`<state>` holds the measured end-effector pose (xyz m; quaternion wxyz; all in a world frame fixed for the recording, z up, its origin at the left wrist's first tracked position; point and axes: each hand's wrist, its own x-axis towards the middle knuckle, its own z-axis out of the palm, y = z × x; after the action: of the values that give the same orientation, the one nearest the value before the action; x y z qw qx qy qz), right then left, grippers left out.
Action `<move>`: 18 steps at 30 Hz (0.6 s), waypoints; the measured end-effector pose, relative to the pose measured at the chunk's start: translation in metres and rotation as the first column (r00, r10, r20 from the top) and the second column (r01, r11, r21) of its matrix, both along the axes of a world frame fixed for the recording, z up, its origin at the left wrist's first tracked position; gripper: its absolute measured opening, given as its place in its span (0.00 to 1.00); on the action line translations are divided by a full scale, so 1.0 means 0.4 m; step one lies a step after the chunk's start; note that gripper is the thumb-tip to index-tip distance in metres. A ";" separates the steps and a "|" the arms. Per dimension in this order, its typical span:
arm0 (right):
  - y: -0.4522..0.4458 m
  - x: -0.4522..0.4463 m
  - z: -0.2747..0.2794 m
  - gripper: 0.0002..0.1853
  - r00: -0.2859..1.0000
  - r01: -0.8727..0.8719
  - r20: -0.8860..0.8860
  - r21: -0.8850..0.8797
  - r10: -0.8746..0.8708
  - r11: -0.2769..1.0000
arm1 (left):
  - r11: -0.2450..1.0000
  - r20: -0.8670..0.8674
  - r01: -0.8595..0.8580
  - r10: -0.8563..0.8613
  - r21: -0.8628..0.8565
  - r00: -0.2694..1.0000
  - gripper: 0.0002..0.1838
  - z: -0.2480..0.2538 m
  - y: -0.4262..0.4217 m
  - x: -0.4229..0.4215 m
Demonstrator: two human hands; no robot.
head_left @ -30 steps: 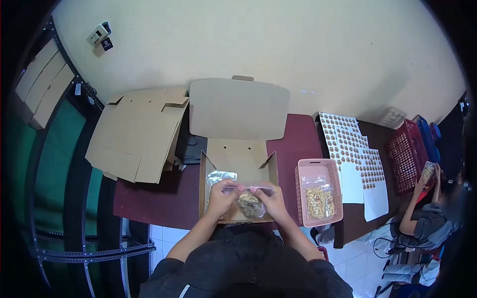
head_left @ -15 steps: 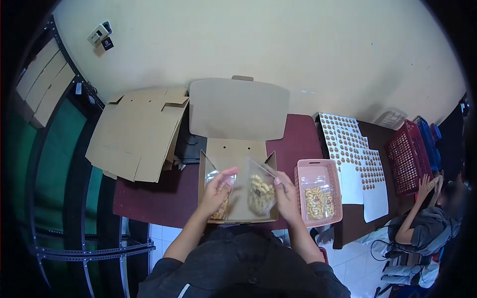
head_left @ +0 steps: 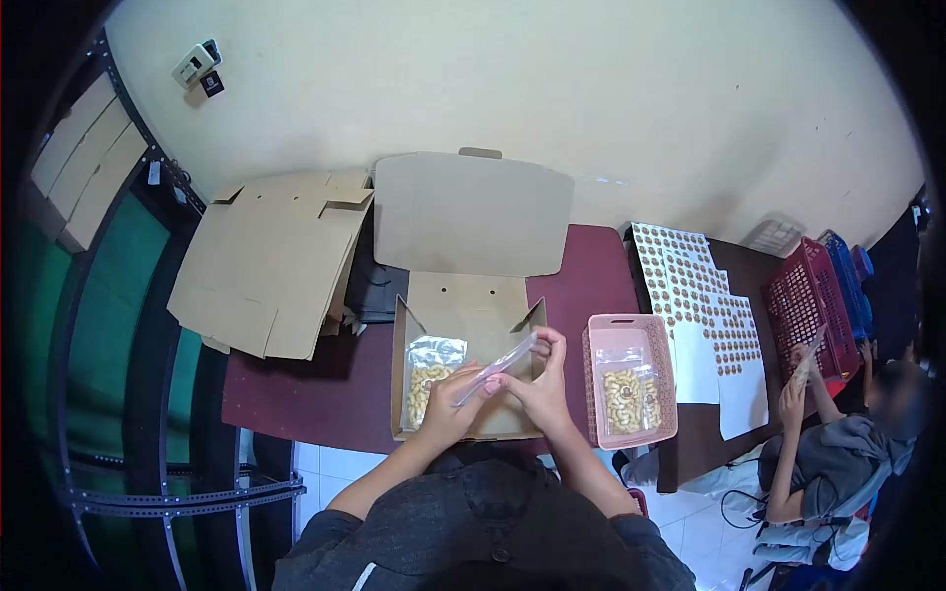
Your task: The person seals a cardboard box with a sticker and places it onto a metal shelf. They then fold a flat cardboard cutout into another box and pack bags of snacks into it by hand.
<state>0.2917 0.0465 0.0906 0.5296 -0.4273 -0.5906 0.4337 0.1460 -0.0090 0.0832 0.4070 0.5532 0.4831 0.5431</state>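
My left hand [head_left: 448, 406] and my right hand [head_left: 545, 384] both hold a clear plastic bag [head_left: 498, 369] above an open cardboard box [head_left: 468, 291]. The bag is tilted, and its upper edge runs between my fingers; its contents are mostly hidden by my hands. Inside the box at the left lies another clear bag of cashew-like nuts [head_left: 424, 379]. The box lid [head_left: 473, 212] stands up at the back. To the right, a pink basket [head_left: 589, 379] holds bags of similar nuts [head_left: 624, 399].
Flattened cardboard [head_left: 266, 266] is stacked at the left on the dark red table [head_left: 296, 404]. Sticker sheets [head_left: 700, 305] lie on the right table, beside a red crate [head_left: 813, 305]. Another person [head_left: 838, 453] sits at the far right, hands raised with a bag.
The bag has turned from hanging upright at my right hand to tilted between both hands. My left hand has moved right and taken hold of it. The other person's hands have moved left.
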 end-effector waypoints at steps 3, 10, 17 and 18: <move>0.025 0.031 -0.016 0.30 0.979 -0.193 0.067 -0.030 0.195 0.981 | 1.000 -0.069 0.005 -0.004 0.015 0.998 0.09 -0.011 0.000 -0.014; 0.008 0.059 -0.020 0.13 0.929 -0.369 -0.201 -0.473 0.309 0.800 | 0.999 -0.211 0.002 -0.010 -0.037 0.978 0.06 0.009 0.008 -0.073; 0.022 0.103 0.028 0.19 0.868 -0.480 -0.108 -0.438 0.485 0.761 | 0.965 -0.184 0.248 -0.260 -0.087 0.948 0.07 0.034 0.017 -0.133; 0.020 0.107 0.020 0.20 0.875 -0.457 -0.054 -0.422 0.481 0.783 | 0.964 -0.210 0.247 -0.263 -0.101 0.942 0.07 0.033 0.017 -0.137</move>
<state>0.3345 0.0547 0.0987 0.2830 -0.3831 -0.5847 0.6567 0.0911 -0.0023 0.0962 0.4373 0.6529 0.4694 0.4026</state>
